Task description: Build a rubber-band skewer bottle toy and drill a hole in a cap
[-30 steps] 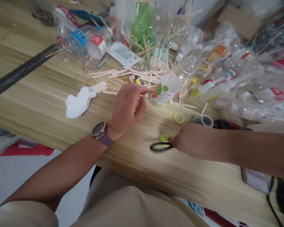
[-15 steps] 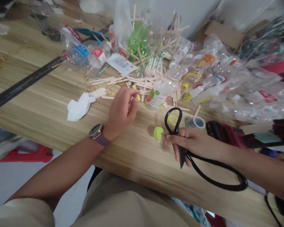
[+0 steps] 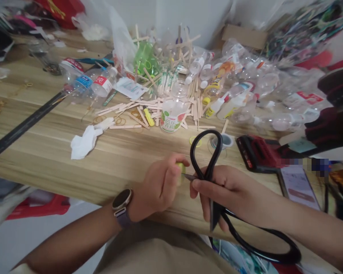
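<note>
Spread wide in my right hand point(image 3: 225, 190) is a pair of black-handled scissors point(image 3: 208, 160), gripped near the pivot. One blade points left and the other points down. The left-pointing tip meets a small yellow-green bottle cap point(image 3: 181, 167); whether it pierces the cap cannot be made out. Fingers of my left hand point(image 3: 164, 182), with a watch point(image 3: 122, 199) on the wrist, are closed around the cap and partly hide it. Just behind the scissors lie a yellow ring point(image 3: 196, 141) and a spool of wire point(image 3: 226, 140).
Plastic bottles point(image 3: 274, 83) crowd the back and right of the table. Wooden sticks point(image 3: 148, 103), a printed plastic cup point(image 3: 171, 120) and a yellow glue-stick-like item point(image 3: 149, 117) lie ahead. A crumpled tissue point(image 3: 85, 140) is at left, a red-black battery tool point(image 3: 257, 152) at right.
My left hand has come down and right from beside the sticks and closed on the cap at the scissors' tip. My right hand still holds the scissors. The view has shifted.
</note>
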`<state>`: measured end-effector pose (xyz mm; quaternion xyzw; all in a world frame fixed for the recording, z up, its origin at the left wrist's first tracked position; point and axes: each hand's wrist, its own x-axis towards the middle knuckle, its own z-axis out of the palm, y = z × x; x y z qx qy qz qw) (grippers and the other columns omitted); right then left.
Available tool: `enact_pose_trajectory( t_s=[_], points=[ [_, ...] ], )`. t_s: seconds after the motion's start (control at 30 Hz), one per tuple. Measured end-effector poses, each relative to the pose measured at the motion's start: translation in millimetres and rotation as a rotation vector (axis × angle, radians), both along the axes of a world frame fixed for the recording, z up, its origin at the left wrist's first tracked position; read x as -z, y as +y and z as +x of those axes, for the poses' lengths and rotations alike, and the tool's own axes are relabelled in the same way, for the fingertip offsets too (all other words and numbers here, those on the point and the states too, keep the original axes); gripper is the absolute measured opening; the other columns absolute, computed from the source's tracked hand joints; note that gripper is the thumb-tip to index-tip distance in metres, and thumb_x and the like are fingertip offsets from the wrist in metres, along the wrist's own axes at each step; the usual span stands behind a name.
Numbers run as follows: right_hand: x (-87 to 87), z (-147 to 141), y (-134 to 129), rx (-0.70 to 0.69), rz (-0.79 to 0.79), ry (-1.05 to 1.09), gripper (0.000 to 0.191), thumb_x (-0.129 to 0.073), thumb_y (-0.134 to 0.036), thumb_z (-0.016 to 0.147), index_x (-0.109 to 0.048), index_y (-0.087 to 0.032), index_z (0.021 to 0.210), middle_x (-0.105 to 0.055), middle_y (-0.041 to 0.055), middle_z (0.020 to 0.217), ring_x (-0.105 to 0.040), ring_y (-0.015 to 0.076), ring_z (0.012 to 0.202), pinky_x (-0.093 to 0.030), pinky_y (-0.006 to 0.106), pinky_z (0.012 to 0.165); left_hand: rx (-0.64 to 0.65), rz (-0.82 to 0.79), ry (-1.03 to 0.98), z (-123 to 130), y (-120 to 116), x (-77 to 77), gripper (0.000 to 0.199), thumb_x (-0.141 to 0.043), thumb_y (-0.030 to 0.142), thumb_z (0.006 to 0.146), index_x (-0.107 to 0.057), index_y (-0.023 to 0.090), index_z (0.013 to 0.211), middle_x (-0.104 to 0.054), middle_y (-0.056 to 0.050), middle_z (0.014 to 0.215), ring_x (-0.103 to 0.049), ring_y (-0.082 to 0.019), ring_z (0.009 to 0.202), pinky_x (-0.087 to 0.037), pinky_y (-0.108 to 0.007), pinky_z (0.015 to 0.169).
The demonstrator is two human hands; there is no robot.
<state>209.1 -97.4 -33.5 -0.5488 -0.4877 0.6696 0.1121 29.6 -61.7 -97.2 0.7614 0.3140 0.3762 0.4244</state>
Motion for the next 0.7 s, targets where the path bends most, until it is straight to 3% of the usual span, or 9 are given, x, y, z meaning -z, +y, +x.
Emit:
enact_pose_trajectory(
  t_s=[0.13, 0.23, 0.3, 0.33, 0.4, 0.47, 0.57, 0.63, 0.7],
  points=[
    [0.7, 0, -4, -0.150, 0.263, -0.195, 0.045, -0.039, -0.044, 0.097, -0.057, -0.018, 0.066, -0.067, 0.0026, 0.056, -0.060, 0.0113, 0.040, -0.042, 0.019, 0.039, -0.120, -0.178, -0.104, 14, -9, 10.4, 0.041, -0.016, 0.029, 0.101, -0.056, 0.021, 0.097, -0.066, -0.005, 0.090, -0.062, -0.019, 0.086, -0.048, -0.034, 0.083],
    [0.4, 4, -5, -0.427, 0.841, -0.574, 0.026, -0.042, -0.018, 0.095, -0.064, -0.016, 0.080, -0.067, 0.0026, 0.060, -0.060, 0.0140, 0.045, -0.036, 0.024, 0.043, -0.153, -0.162, 0.008, 18, -9, 10.2, 0.023, -0.033, 0.022, 0.094, -0.055, 0.021, 0.089, -0.066, -0.005, 0.088, -0.062, -0.020, 0.087, -0.050, -0.034, 0.083],
    [1.8, 7, -6, -0.642, 1.247, -0.800, 0.026, -0.043, -0.005, 0.089, -0.066, -0.012, 0.095, -0.067, 0.0049, 0.062, -0.059, 0.0174, 0.047, -0.031, 0.030, 0.046, -0.125, -0.129, 0.112, 18, -10, 8.1, 0.007, -0.046, 0.021, 0.084, -0.053, 0.022, 0.085, -0.065, -0.003, 0.086, -0.062, -0.020, 0.084, -0.051, -0.033, 0.080],
    [3.3, 8, -6, -0.716, 1.351, -0.854, 0.028, -0.043, -0.002, 0.087, -0.067, -0.011, 0.099, -0.068, 0.0062, 0.063, -0.059, 0.0188, 0.049, -0.030, 0.031, 0.046, -0.113, -0.114, 0.154, 18, -10, 7.2, 0.005, -0.050, 0.020, 0.080, -0.052, 0.022, 0.084, -0.065, -0.002, 0.084, -0.062, -0.019, 0.082, -0.052, -0.033, 0.078],
    [8.0, 8, -6, -0.710, 1.276, -0.824, 0.027, -0.044, -0.003, 0.087, -0.067, -0.010, 0.098, -0.069, 0.0080, 0.066, -0.061, 0.0197, 0.052, -0.029, 0.032, 0.047, -0.144, -0.058, 0.192, 18, -13, 6.5, 0.007, -0.048, 0.018, 0.080, -0.051, 0.023, 0.085, -0.065, -0.002, 0.085, -0.063, -0.019, 0.081, -0.052, -0.032, 0.078],
    [13.9, 5, -7, -0.549, 0.947, -0.684, 0.023, -0.043, -0.013, 0.092, -0.067, -0.013, 0.091, -0.070, 0.0072, 0.065, -0.060, 0.0186, 0.049, -0.029, 0.029, 0.044, -0.204, -0.002, 0.187, 18, -17, 6.9, 0.017, -0.037, 0.015, 0.087, -0.052, 0.023, 0.087, -0.066, -0.004, 0.085, -0.064, -0.019, 0.081, -0.052, -0.032, 0.078],
    [21.2, -1, -9, -0.395, 0.502, -0.408, 0.040, -0.024, -0.026, 0.101, -0.062, -0.017, 0.090, -0.067, 0.0006, 0.055, -0.052, 0.0140, 0.034, -0.032, 0.025, 0.037, -0.244, 0.075, 0.160, 18, -22, 8.1, 0.031, -0.024, 0.016, 0.095, -0.053, 0.022, 0.090, -0.065, -0.005, 0.082, -0.064, -0.019, 0.077, -0.051, -0.032, 0.074],
    [22.9, -3, -10, -0.410, 0.392, -0.282, 0.048, -0.012, -0.025, 0.102, -0.059, -0.018, 0.095, -0.066, -0.0027, 0.052, -0.048, 0.0119, 0.028, -0.034, 0.023, 0.035, -0.243, 0.112, 0.147, 18, -24, 9.9, 0.032, -0.023, 0.017, 0.097, -0.053, 0.022, 0.090, -0.065, -0.004, 0.080, -0.063, -0.018, 0.076, -0.050, -0.032, 0.073],
    [21.8, -1, -10, -0.415, 0.445, -0.280, 0.044, -0.018, -0.024, 0.103, -0.060, -0.017, 0.092, -0.068, -0.0008, 0.055, -0.052, 0.0114, 0.032, -0.035, 0.022, 0.038, -0.250, 0.121, 0.130, 18, -25, 13.4, 0.031, -0.023, 0.017, 0.097, -0.054, 0.022, 0.092, -0.065, -0.004, 0.082, -0.064, -0.018, 0.077, -0.050, -0.031, 0.073]
  ],
)
